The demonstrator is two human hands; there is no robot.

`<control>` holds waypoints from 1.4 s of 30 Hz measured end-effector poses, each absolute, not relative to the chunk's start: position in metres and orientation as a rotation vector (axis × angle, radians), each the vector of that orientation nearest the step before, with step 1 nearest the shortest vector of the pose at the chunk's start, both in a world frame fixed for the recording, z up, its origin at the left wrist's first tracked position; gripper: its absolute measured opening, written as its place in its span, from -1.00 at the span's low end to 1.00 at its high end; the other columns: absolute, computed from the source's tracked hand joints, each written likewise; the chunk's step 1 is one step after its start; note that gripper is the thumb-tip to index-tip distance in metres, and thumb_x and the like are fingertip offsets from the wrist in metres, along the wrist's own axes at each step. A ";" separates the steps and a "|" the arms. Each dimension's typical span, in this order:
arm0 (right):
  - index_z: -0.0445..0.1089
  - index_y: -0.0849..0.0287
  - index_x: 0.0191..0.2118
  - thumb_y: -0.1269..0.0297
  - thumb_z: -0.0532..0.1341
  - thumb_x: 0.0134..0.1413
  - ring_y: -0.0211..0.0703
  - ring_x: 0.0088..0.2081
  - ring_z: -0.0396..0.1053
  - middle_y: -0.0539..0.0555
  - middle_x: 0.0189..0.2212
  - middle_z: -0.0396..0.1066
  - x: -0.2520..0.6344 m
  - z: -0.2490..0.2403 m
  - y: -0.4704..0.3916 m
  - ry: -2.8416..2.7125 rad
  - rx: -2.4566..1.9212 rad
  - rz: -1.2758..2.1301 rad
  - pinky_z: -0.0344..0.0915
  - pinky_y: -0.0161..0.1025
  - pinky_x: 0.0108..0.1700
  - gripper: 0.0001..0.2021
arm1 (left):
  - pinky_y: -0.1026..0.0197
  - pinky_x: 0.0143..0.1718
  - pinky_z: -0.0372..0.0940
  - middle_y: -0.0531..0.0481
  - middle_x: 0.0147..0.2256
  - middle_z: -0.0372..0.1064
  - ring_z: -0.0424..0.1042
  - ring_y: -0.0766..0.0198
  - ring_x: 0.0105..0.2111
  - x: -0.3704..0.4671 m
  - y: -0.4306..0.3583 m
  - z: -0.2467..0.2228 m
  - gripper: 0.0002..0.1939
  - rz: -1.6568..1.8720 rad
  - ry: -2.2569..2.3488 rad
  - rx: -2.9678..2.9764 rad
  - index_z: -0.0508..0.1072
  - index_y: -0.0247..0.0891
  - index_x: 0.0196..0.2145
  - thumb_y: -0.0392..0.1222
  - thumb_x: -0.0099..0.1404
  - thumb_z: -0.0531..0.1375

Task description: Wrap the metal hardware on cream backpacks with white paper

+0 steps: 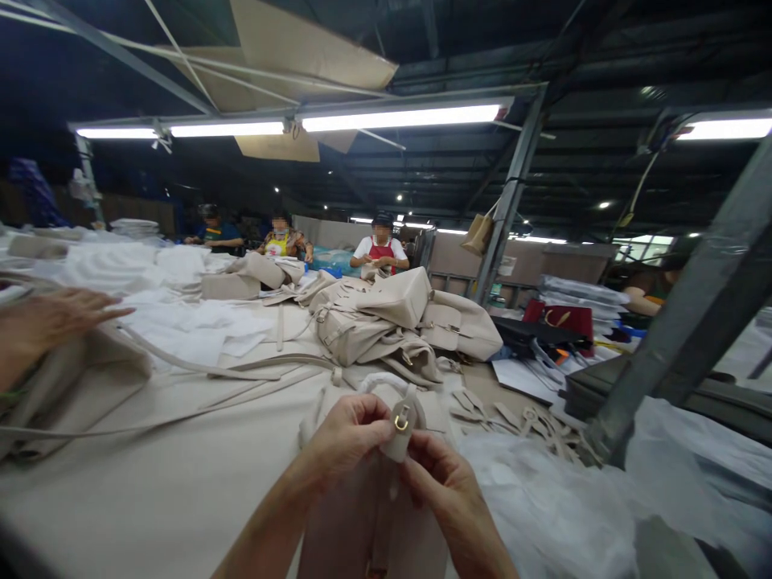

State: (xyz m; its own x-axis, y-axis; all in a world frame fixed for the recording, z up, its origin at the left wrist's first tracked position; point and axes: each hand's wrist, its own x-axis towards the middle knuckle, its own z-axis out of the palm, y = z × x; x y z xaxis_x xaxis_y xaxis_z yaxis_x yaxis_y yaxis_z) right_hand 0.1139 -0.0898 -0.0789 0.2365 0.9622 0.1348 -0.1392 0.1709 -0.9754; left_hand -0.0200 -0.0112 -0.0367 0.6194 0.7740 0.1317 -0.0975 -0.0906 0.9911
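Head view: the left hand (pixel 355 434) is pinching the beige tab (pixel 396 447) between thumb and fingers at its 9 o'clock edge, close to the gold buckle (pixel 401 423); the right hand (pixel 443 474) is closing on the lower edge, from about 4 o'clock. Taking the tab as dial centre, it is sitting above the beige bag (pixel 338 523), whose body is extending toward 6 o'clock. A heap of beige bags (pixel 392 310) is lying at 12 o'clock, loose beige pieces (pixel 531 426) are resting at 3, and clear plastic wrap (pixel 555 498) is spreading at 4. A co-worker's hand (pixel 66 314) is reaching over folded beige material (pixel 96 370) at 10, with the pale surface (pixel 150 490) showing around 8 to 9. Judgement on handling: the grip is working best while the left fingertips are steadying the buckle end and the right ones are guiding the lower edge, both pressing lightly. Bending sharply would be risking a crease; letting nails or metal be rubbing the face would be risking scratches. Fingers are hiding the tab's underside; contact there is remaining unreadable.
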 end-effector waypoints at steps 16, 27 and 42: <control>0.52 0.18 -0.22 0.08 0.46 -0.19 -0.21 -0.39 0.42 0.07 -0.39 0.55 0.106 -0.085 -0.081 -0.940 -0.985 1.087 0.32 -0.33 -0.32 -0.61 | 0.34 -0.58 0.17 0.11 -0.57 0.26 0.23 0.37 -0.56 -0.018 -0.001 -0.060 -0.89 0.820 0.610 1.529 0.29 -0.26 -0.51 -0.26 -0.09 0.13; 0.53 0.18 -0.30 0.12 0.52 -0.36 -0.26 -0.46 0.40 0.02 -0.46 0.54 0.104 -0.097 -0.070 -0.771 -1.008 0.978 0.31 -0.38 -0.44 -0.59 | 0.33 -0.53 0.05 0.15 -0.57 0.12 0.11 0.38 -0.53 -0.013 -0.007 -0.068 -0.86 1.048 0.808 1.793 0.21 -0.23 -0.56 -0.25 0.05 0.16; 0.55 0.16 -0.33 0.14 0.53 -0.37 -0.19 -0.40 0.44 0.04 -0.42 0.56 0.104 -0.098 -0.071 -0.760 -0.978 0.987 0.34 -0.35 -0.38 -0.62 | 0.33 -0.55 0.01 0.18 -0.61 0.10 0.09 0.39 -0.57 -0.011 -0.013 -0.065 -0.84 1.070 0.925 1.787 0.19 -0.21 -0.59 -0.33 0.02 0.15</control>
